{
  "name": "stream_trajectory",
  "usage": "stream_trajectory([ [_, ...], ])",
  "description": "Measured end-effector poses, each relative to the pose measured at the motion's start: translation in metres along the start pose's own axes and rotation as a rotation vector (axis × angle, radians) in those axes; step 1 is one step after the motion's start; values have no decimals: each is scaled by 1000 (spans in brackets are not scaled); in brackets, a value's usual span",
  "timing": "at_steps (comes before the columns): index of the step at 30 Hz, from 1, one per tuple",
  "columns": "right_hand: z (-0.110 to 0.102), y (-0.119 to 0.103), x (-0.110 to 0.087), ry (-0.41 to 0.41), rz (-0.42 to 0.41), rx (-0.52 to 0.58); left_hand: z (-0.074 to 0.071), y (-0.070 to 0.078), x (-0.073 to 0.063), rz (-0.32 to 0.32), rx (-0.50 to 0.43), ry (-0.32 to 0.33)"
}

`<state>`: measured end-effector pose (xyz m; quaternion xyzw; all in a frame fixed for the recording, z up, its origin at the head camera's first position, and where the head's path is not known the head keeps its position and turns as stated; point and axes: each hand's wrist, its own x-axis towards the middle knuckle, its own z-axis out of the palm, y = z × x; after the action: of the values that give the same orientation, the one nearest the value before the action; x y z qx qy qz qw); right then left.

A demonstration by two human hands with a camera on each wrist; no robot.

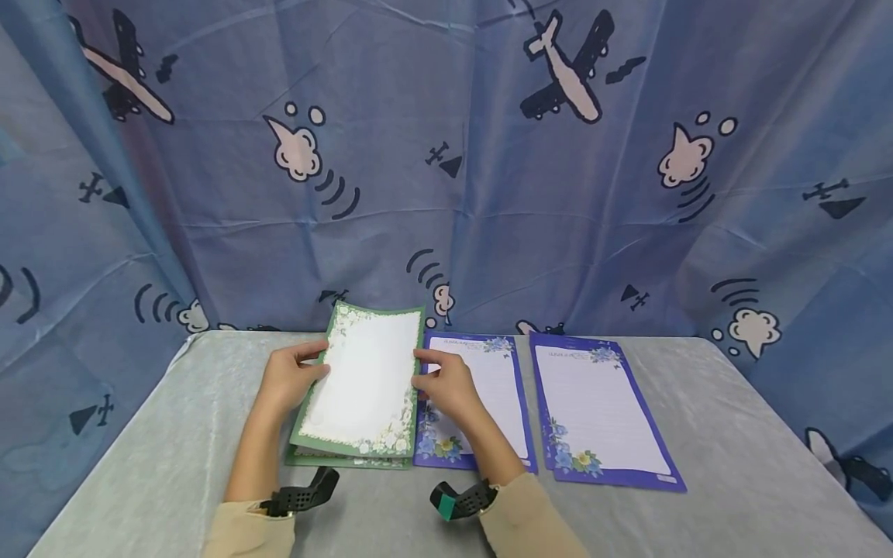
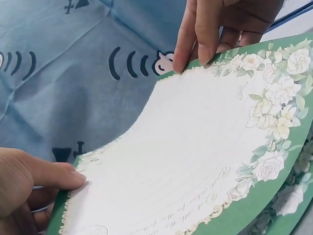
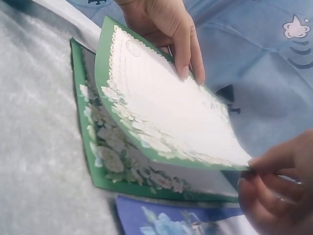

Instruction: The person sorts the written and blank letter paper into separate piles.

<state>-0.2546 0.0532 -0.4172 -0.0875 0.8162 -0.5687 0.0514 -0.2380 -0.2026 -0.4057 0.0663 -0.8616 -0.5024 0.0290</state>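
Observation:
A sheet of green-bordered stationery paper (image 1: pixel 366 372) with white flowers is raised and bent between two hands. My left hand (image 1: pixel 289 378) pinches its left edge between thumb and fingers. On the opposite edge, my right hand (image 1: pixel 449 385) pinches the paper the same way. Beneath lies another green-bordered sheet (image 3: pixel 110 169), mostly covered by the raised one. In the left wrist view, the raised sheet (image 2: pixel 161 147) curves between both hands, and faint script shows on it. The right wrist view shows a gap between the two green sheets along their near edge.
A purple-bordered sheet (image 1: pixel 491 387) with blue flowers lies right of the green ones, partly under my right forearm. Further right is another purple-bordered sheet (image 1: pixel 603 411), apparently on top of one more. All rest on a grey cloth-covered table (image 1: pixel 739 465). A blue patterned curtain (image 1: pixel 446 155) hangs behind.

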Motion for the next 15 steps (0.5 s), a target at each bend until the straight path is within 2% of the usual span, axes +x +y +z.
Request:
stream_trajectory([
  [9,8,13,2,1,31,-32,2,-9,2,-5,46,-10],
  [15,12,20,1,7,32,-68,3,-15,3,-5,156,-25],
])
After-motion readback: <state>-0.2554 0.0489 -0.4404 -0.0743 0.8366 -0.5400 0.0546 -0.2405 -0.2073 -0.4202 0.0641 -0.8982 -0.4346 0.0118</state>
